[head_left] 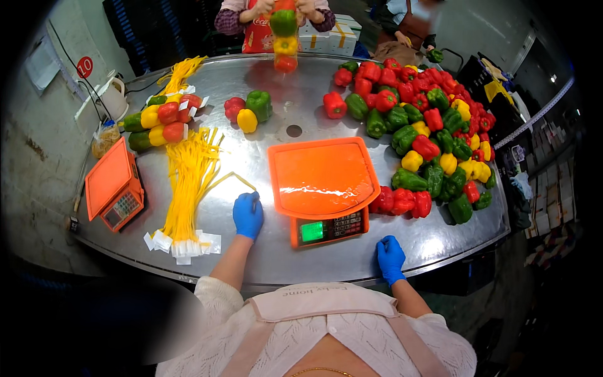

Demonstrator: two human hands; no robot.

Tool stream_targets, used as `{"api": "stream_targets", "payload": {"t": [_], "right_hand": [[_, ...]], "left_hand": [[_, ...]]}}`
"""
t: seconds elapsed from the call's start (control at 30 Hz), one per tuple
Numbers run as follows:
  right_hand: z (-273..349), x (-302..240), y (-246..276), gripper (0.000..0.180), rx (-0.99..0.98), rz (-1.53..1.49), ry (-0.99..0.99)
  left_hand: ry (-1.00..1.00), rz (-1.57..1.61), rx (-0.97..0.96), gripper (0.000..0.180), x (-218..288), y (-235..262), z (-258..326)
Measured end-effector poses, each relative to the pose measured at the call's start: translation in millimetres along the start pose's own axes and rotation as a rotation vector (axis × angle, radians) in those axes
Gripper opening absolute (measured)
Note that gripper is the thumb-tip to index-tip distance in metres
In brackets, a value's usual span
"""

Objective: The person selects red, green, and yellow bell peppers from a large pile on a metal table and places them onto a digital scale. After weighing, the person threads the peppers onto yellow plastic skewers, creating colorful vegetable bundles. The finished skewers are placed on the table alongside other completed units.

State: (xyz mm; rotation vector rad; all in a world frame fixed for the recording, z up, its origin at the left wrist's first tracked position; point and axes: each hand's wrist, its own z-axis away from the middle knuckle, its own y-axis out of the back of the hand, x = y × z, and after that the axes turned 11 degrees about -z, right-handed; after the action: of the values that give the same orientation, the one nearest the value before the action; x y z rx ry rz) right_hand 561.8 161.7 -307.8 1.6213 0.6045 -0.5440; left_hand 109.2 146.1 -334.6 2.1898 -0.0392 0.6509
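My left hand, in a blue glove, is closed at the table by the left side of the orange scale. A thin yellow net bag runs from its fingers, bends, and reaches back toward a pile of flat yellow net bags with white tags. At the front edge of the table, right of the scale, my right hand, also blue-gloved, rests curled with nothing visible in it. Nothing lies on the scale's pan, and its display glows green. Beyond it sit a red pepper, a yellow pepper and a green pepper.
A large heap of red, green and yellow peppers covers the table's right side. Packed pepper rows and a second orange scale stand left. Across the metal table, a person holds a row of peppers; another person stands behind.
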Motion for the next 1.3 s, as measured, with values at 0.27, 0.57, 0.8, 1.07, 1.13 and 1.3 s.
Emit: {"api": "stream_targets", "payload": {"t": [0.27, 0.57, 0.8, 1.07, 1.13, 1.3], "right_hand": [[-1.4, -0.8, -1.1, 0.016, 0.007, 0.026, 0.01], [-2.7, 0.4, -2.3, 0.016, 0.004, 0.051, -0.017], [-4.4, -0.1, -3.0, 0.015, -0.001, 0.064, -0.02], [-3.5, -1.9, -4.3, 0.014, 0.028, 0.07, 0.012], [-4.6, -1.4, -4.9, 0.014, 0.029, 0.066, 0.01], [-4.3, 4.8, -6.9, 0.016, 0.033, 0.079, 0.011]], "left_hand": [[0.008, -0.011, 0.006, 0.015, 0.5, 0.6, -0.4], [0.026, -0.026, -0.006, 0.015, -0.9, -1.3, 0.1], [0.039, -0.017, -0.002, 0.016, -2.5, -2.2, 1.0], [0.039, -0.027, 0.016, 0.014, 1.1, 0.4, -0.8], [0.046, -0.04, -0.012, 0.015, -2.3, -1.5, 0.3], [0.052, -0.04, -0.014, 0.014, -1.6, -1.5, 0.4]]}}
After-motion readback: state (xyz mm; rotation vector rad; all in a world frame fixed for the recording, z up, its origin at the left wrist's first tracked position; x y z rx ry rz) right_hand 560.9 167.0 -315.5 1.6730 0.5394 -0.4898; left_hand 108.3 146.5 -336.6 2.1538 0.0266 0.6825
